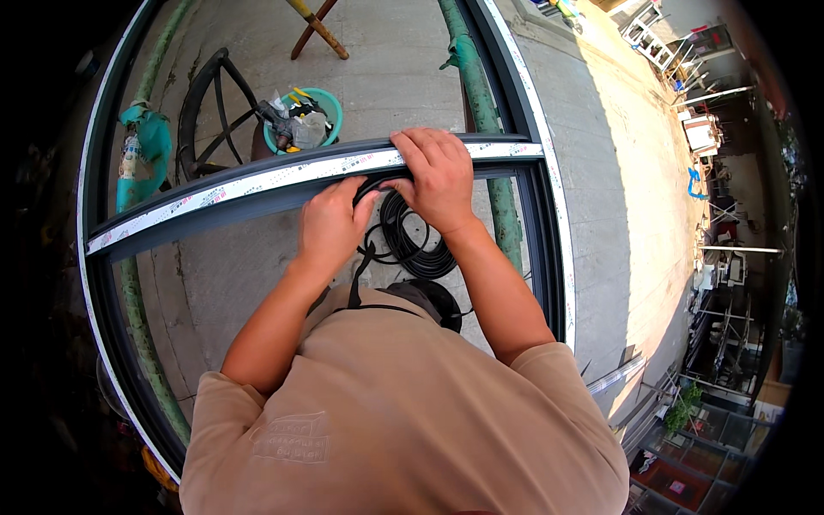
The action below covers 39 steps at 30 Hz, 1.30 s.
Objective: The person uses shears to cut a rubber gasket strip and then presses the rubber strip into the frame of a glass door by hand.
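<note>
A dark grey window or door frame (556,257) surrounds me, with printed white film on its faces. Its crossbar (257,182) runs in front of my body. My left hand (328,225) is closed at the bar's near side, thumb and fingertips pinching a thin black rubber strip (371,184). My right hand (439,176) grips the crossbar, fingers laid over its top and thumb underneath, against the strip. Part of the strip is hidden by the fingers. Below the hands lies a coil of the same-looking black strip (410,249) on the ground.
Green-painted pipes (485,103) support the frame at both sides. Beyond the crossbar stand a turquoise bucket (335,107) of tools and scraps and a black curved-rim object (184,129). A black round object (442,300) is near my waist. Racks and clutter (730,257) line the right.
</note>
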Tool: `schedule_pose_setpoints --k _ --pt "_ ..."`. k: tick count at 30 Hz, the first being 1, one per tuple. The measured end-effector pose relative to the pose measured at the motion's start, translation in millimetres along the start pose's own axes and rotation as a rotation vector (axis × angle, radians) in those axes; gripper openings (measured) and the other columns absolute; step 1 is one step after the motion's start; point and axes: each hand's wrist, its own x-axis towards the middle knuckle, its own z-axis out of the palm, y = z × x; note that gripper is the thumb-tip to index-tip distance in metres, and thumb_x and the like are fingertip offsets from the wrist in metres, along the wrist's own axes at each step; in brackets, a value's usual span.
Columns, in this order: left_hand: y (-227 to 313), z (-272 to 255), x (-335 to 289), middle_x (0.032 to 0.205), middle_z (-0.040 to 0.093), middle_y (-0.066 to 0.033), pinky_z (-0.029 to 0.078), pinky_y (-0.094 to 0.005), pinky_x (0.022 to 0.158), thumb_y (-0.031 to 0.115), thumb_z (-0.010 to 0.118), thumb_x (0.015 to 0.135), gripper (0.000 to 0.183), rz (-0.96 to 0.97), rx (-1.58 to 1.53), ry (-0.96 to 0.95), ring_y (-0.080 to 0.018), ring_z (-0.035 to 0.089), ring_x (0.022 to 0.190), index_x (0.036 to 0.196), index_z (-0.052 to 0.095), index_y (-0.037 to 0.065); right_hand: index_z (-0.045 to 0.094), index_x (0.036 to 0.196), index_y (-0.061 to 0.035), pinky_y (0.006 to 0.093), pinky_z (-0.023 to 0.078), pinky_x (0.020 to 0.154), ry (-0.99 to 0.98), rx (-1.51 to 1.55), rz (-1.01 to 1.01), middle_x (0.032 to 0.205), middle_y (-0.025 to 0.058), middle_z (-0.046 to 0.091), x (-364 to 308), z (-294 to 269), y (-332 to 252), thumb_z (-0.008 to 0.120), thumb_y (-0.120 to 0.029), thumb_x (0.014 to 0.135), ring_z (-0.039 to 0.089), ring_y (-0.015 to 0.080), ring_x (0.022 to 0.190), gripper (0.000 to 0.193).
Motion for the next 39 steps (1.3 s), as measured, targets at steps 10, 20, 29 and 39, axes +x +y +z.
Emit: schedule_pose_setpoints --k 10,20,29,39 --pt "-13.5 -22.1 -42.6 0.102 0.081 -0.0265 0.061 -0.0506 0.080 0.028 0.079 0.107 0.031 -0.204 -0.146 -0.069 -0.0468 0.078 0.090 0.118 0.078 -0.001 0.076 0.136 -0.0100 0.0526 0.055 0.111 -0.008 0.030 0.037 0.131 0.0090 0.077 -6.0 -6.2 8.3 0.101 -0.040 0.065 0.073 0.0350 0.123 0.081" --pt "-22.8 -49.6 -8.3 0.103 0.082 -0.0226 0.062 -0.0545 0.084 0.028 0.082 0.104 0.028 -0.094 0.031 -0.068 -0.0463 0.078 0.096 0.116 0.083 0.003 0.077 0.109 -0.0002 0.0561 0.055 0.089 -0.512 0.264 0.335 0.104 0.0252 0.077 67.5 -31.4 12.9 0.066 -0.045 0.115 0.074 0.0478 0.102 0.046" --pt "-53.5 -54.3 -0.7 0.092 0.078 -0.0210 0.061 -0.0558 0.083 0.033 0.086 0.097 0.029 0.098 -0.047 -0.200 -0.0449 0.077 0.091 0.101 0.083 0.005 0.079 0.105 0.0024 0.0377 0.050 0.074 -1.022 0.441 0.522 0.085 0.0066 0.072 112.5 3.6 20.5 0.071 -0.030 0.115 0.060 0.0146 0.076 0.035" --pt "-53.5 -56.3 4.3 0.099 0.081 -0.0190 0.063 -0.0540 0.086 0.035 0.086 0.096 0.031 0.083 -0.069 -0.247 -0.0426 0.079 0.096 0.103 0.083 0.005 0.072 0.106 -0.0014 0.0329 0.051 0.078 -1.119 0.555 0.412 0.090 0.0002 0.071 132.4 1.0 31.9 0.078 -0.015 0.110 0.059 0.0111 0.084 0.016"
